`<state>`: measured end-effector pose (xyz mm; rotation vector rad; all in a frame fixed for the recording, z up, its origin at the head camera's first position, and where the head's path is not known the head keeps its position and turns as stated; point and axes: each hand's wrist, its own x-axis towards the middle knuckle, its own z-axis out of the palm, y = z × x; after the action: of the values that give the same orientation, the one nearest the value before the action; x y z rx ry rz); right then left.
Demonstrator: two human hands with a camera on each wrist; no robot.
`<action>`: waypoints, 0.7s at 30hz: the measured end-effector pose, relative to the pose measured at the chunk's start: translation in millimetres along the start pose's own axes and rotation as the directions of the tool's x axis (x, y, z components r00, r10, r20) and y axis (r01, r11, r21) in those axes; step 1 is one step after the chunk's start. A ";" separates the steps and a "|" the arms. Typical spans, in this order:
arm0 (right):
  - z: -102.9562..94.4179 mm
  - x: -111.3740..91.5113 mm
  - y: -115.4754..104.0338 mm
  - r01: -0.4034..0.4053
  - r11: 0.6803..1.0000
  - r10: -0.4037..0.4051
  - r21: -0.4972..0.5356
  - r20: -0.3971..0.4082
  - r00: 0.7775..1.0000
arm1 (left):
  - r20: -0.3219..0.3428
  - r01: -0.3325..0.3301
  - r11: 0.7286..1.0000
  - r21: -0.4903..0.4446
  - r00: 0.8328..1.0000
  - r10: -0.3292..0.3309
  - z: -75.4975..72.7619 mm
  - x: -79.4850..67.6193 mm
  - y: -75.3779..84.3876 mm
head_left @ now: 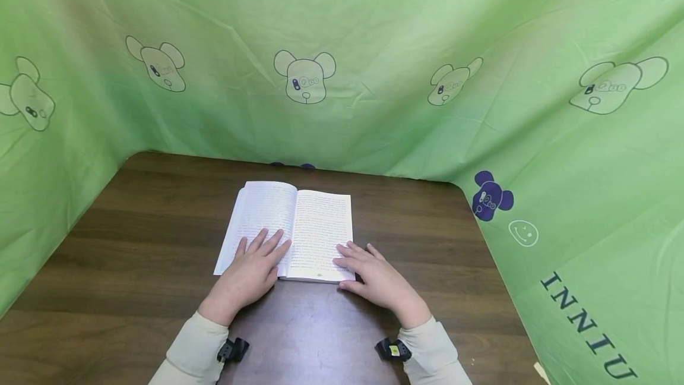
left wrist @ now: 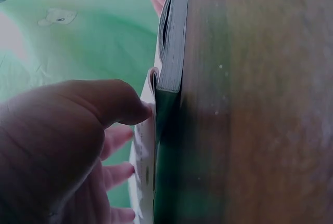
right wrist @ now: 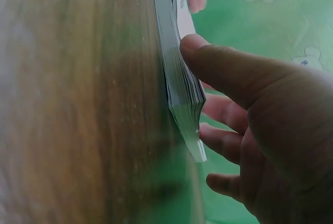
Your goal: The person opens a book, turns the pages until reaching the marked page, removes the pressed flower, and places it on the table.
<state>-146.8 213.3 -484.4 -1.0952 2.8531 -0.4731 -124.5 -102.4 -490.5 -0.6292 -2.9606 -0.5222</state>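
Observation:
An open book [head_left: 323,224] lies on the brown wooden table, with printed text on both pages. My left hand [head_left: 251,275] rests on the lower part of the left page, fingers spread and fairly straight. In the left wrist view its thumb [left wrist: 122,102] touches the page near the spine. At the lower right corner of the book lies my right hand [head_left: 379,278], its fingertips on the right page. The right wrist view shows the right thumb [right wrist: 208,57] at the edge of the thick page block [right wrist: 182,78], with the other fingers extended beside it.
Wood-grain table [head_left: 133,242] surrounds the book on all sides. A green curtain [head_left: 374,123] printed with bear heads hangs along the back and both sides. Each wrist carries a black strapped device [head_left: 233,350] over a pale sleeve [head_left: 195,346].

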 end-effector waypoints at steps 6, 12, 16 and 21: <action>1.1 0.9 -2.1 -0.013 1.000 0.013 -0.019 -0.007 1.000 | 0.037 0.029 0.999 -0.015 0.999 -0.029 1.3 -2.4 -2.1; 0.6 2.1 -4.9 -0.027 0.999 0.026 -0.032 -0.022 0.999 | 0.067 0.036 0.998 -0.058 0.997 -0.032 1.0 -2.8 -3.3; 1.6 3.0 -6.0 -0.037 0.998 0.035 -0.045 -0.032 0.999 | 0.093 0.058 0.994 -0.093 0.994 -0.050 2.3 -2.8 -3.1; 0.6 4.0 -7.1 -0.043 0.998 0.041 -0.044 -0.037 0.998 | 0.117 0.078 0.992 -0.095 0.991 -0.067 2.5 -2.2 -2.1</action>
<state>-145.1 205.6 -482.6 -1.0421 2.9254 -0.4323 -123.3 -104.3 -493.8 -0.5797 -3.0904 -0.6655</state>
